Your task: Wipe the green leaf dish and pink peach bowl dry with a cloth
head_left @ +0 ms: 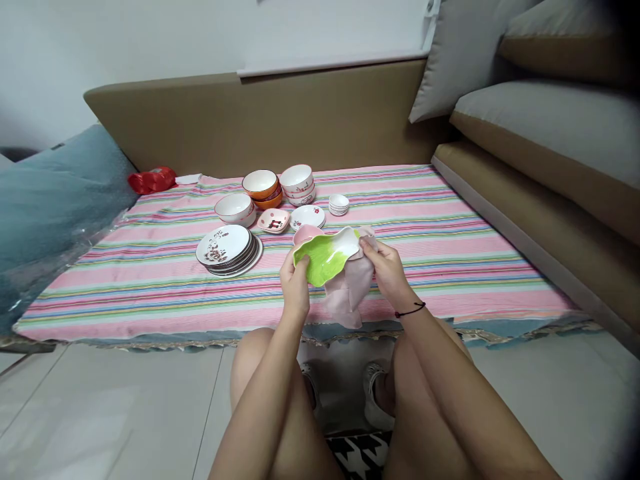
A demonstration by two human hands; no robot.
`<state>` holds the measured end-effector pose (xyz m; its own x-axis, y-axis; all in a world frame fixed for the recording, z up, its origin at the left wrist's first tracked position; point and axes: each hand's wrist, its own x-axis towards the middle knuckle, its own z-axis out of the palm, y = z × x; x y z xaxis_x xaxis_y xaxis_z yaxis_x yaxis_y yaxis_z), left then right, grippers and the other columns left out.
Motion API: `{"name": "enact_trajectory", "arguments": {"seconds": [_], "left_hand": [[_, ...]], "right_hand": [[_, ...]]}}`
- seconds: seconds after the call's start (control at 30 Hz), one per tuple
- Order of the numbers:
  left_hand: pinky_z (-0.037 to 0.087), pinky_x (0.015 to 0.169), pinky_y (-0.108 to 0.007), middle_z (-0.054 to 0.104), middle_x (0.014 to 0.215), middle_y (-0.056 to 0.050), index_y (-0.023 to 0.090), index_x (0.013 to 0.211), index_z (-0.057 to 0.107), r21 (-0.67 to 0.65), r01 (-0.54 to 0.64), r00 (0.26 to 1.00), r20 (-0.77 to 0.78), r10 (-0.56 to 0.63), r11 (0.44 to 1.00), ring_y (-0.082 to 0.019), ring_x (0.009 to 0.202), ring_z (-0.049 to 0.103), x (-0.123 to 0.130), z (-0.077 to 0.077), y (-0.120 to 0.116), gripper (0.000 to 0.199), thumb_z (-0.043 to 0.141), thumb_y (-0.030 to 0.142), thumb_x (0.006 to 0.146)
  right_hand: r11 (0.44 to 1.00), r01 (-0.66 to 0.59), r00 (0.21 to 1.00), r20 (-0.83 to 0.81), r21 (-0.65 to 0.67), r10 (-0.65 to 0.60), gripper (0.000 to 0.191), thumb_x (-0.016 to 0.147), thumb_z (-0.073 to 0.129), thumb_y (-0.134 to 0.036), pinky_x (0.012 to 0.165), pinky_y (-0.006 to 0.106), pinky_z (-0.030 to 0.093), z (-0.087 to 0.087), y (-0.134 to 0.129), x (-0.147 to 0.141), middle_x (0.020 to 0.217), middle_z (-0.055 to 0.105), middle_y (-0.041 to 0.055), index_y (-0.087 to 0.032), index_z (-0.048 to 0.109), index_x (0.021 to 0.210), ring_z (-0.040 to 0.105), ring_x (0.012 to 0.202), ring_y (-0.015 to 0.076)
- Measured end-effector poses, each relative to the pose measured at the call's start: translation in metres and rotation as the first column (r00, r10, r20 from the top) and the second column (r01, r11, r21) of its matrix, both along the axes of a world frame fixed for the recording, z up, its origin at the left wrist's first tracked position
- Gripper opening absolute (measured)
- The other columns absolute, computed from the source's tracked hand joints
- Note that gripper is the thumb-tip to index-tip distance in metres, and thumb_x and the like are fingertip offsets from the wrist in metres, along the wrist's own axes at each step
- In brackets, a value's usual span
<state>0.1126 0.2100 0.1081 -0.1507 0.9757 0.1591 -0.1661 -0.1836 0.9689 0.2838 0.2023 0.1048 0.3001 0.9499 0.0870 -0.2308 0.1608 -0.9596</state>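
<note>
Between my hands is a green and white leaf-shaped dish [323,259], held tilted above the striped cover. My left hand [296,283] grips its left end, thumb on the green inside. At the white end, my right hand [384,261] pinches a pale pink cloth [350,290] against the rim; the cloth hangs down below the dish. Just behind the dish, a pink dish [307,233] is partly hidden. Farther back are small patterned plates [308,217] and a square pink dish [273,221].
A stack of plates [225,247] stands at left on the striped cover [150,280]. Behind are a white bowl [234,208], stacked orange bowls [261,183], stacked white bowls [297,180] and small white dishes [339,204]. A red bundle [153,180] lies back left; cushions [550,133] rise at right.
</note>
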Motion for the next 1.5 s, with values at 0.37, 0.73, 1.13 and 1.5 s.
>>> {"name": "enact_trajectory", "arguments": {"seconds": [0.37, 0.73, 1.13, 1.5], "left_hand": [[0.047, 0.076, -0.026, 0.067, 0.098, -0.003, 0.022, 0.103, 0.067, 0.050, -0.017, 1.000, 0.013, 0.017, 0.999, -0.018, 0.091, 0.061, -0.0018, 0.0042, -0.0011, 0.028, 0.055, 0.030, 0.078], [0.045, 0.086, -0.029, 0.067, 0.101, -0.003, 0.021, 0.101, 0.069, 0.090, 0.024, 0.999, -0.051, -0.020, 0.996, -0.021, 0.101, 0.058, 0.0000, 0.0057, -0.0026, 0.027, 0.054, 0.026, 0.079], [0.047, 0.083, -0.032, 0.069, 0.099, -0.004, 0.020, 0.101, 0.068, 0.046, 0.167, 0.979, -0.124, -0.161, 0.985, -0.022, 0.099, 0.059, -0.0008, 0.0070, 0.0000, 0.028, 0.055, 0.029, 0.078], [0.047, 0.078, -0.030, 0.068, 0.094, -0.003, 0.020, 0.099, 0.067, -0.023, 0.183, 0.981, -0.064, -0.184, 0.983, -0.020, 0.091, 0.059, 0.0021, 0.0044, -0.0008, 0.026, 0.055, 0.029, 0.078]], "right_hand": [[0.998, -0.054, 0.997, 0.056, 0.019, 0.053, 0.041, 0.076, 0.058, -0.059, 0.069, 0.030, 0.051, 0.0043, -0.0011, 0.0008, 0.084, 0.069, 0.0039, -0.021, 0.067, 0.087, 0.062, 0.083, 0.0208], [0.991, -0.124, 0.992, -0.006, 0.058, 0.124, 0.019, 0.076, 0.061, -0.040, 0.073, 0.031, 0.047, -0.0014, 0.0007, 0.0046, 0.081, 0.066, 0.0019, -0.022, 0.065, 0.079, 0.060, 0.083, 0.0206], [0.992, 0.112, 0.916, 0.380, 0.060, -0.126, 0.029, 0.067, 0.068, -0.036, 0.052, 0.023, 0.030, 0.0057, -0.0034, 0.0040, 0.053, 0.042, -0.0045, -0.017, 0.050, 0.055, 0.038, 0.053, 0.0094], [0.972, 0.220, 0.902, 0.360, 0.089, -0.237, 0.051, 0.079, 0.055, -0.052, 0.049, 0.025, 0.021, 0.0061, -0.0049, 0.0018, 0.054, 0.023, -0.0045, -0.020, 0.027, 0.052, 0.025, 0.054, 0.0082]]}}
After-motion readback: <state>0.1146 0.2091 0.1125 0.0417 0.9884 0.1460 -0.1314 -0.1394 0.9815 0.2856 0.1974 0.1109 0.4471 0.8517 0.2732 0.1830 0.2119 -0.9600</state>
